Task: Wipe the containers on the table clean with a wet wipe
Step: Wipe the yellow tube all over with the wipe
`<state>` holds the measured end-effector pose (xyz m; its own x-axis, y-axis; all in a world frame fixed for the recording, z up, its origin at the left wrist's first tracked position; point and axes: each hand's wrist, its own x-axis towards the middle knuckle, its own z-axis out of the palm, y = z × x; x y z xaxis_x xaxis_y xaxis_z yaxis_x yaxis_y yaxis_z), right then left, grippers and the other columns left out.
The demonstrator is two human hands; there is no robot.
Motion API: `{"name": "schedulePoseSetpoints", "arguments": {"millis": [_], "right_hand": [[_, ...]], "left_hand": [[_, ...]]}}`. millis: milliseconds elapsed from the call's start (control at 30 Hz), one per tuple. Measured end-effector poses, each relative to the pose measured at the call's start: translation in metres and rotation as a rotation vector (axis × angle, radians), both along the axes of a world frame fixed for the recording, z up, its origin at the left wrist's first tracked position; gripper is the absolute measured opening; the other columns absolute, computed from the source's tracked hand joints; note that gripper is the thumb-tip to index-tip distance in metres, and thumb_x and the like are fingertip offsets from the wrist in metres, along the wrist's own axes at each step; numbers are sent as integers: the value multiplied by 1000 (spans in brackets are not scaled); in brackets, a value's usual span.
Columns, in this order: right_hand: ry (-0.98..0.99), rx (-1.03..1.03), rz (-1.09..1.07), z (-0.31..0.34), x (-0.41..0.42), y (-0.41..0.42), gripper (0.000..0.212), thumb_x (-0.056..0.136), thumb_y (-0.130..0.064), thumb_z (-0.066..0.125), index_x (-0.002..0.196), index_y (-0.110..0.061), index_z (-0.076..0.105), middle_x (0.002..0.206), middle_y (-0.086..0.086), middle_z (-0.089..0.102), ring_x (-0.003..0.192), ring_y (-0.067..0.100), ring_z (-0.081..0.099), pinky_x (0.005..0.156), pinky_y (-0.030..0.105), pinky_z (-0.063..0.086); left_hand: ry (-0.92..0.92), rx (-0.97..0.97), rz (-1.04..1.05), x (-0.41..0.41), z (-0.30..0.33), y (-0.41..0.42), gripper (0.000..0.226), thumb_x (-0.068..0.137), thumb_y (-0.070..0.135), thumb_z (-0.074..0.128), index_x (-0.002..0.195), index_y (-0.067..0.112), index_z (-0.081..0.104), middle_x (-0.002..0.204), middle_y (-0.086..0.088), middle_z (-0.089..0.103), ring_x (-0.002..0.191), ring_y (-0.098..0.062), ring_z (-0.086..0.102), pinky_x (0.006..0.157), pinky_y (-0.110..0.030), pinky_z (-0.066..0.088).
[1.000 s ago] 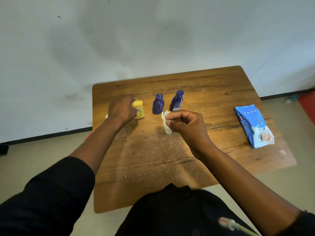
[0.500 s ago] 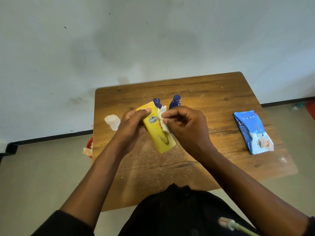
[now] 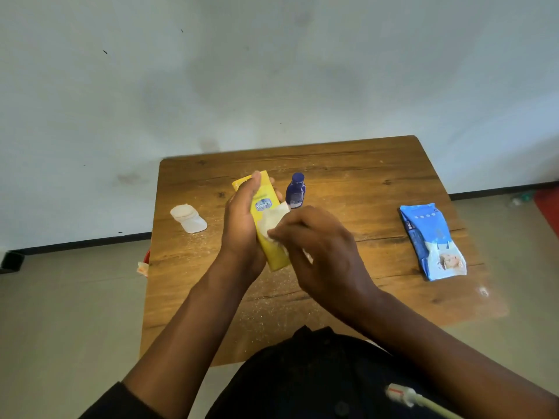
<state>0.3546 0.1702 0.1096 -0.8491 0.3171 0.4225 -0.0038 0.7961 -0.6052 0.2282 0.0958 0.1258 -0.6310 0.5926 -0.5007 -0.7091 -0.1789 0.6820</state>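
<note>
Left hand point(image 3: 242, 228) grips yellow bottle point(image 3: 266, 216) above table point(image 3: 363, 182); right hand point(image 3: 320, 246) presses wipe point(image 3: 273, 220) on it.

yellow bottle point(image 3: 266, 207) partly hidden by left hand point(image 3: 242, 225), second blue bottle unseen

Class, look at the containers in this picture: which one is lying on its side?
The white container near the table's left edge lies tipped over; the blue bottle stands upright, and the yellow bottle is held.
</note>
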Motion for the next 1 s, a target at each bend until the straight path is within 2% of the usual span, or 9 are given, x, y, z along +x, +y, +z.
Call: {"name": "schedulePoseSetpoints", "arguments": {"millis": [100,167,267,400,600,667,767,900,1000], "right_hand": [[1,121,109,5,7,2,21,96,-11,63,111,-6,78,108,8,72,97,25,66,81,30,52],[8,170,84,11,2,8,20,95,-9,66,111,-3,77,107,12,73,95,28,68,77,36,55],[81,179,-54,21,-9,26,17,93,-2,72,108,0,77,102,15,74,91,30,69,75,42,56],[149,184,-102,32,-10,39,16,95,-8,71,106,1,78,102,15,74,92,29,69,76,42,54],[23,189,111,16,24,20,15,99,-10,72,111,-6,78,107,9,72,97,23,65,80,34,51],[17,187,115,16,24,24,14,98,-8,71,110,-5,78,106,10,72,96,25,66,79,37,53],[77,188,-3,26,8,37,17,92,-1,71,107,-3,78,101,13,72,91,29,66,76,40,52],[134,173,-131,45,-11,51,17,90,-5,72,105,-4,79,99,12,73,90,25,67,72,37,52],[146,232,-115,45,-7,43,12,91,-3,74,101,0,79,98,14,72,90,26,65,73,37,51]], "left_hand": [[-28,-27,-60,11,2,3,59,98,66,48,90,11,70,75,-5,63,64,-16,62,65,-29,51],[-13,-33,-114,19,5,4,77,92,81,36,81,15,74,78,-9,66,75,-23,67,75,-34,52],[49,-17,-133,28,11,10,89,90,85,24,102,11,72,98,-20,68,98,-36,67,87,-44,51],[146,-34,-110,30,19,18,87,96,79,20,108,12,74,98,-18,73,95,-32,72,85,-43,55],[73,-93,-23,21,28,28,84,101,72,22,100,5,73,73,-12,64,63,-23,60,62,-30,52],[22,-117,-62,28,29,26,85,99,74,25,107,4,72,79,-13,66,66,-23,65,67,-31,55],[39,-133,-122,45,30,25,79,100,71,26,114,9,72,96,-16,75,88,-29,74,82,-40,59],[180,-140,-142,63,27,30,64,105,62,20,128,23,65,108,-11,78,91,-18,78,61,-30,62],[187,-144,-109,58,26,30,62,106,62,23,121,21,68,97,-7,79,89,-17,78,66,-28,62]]}}
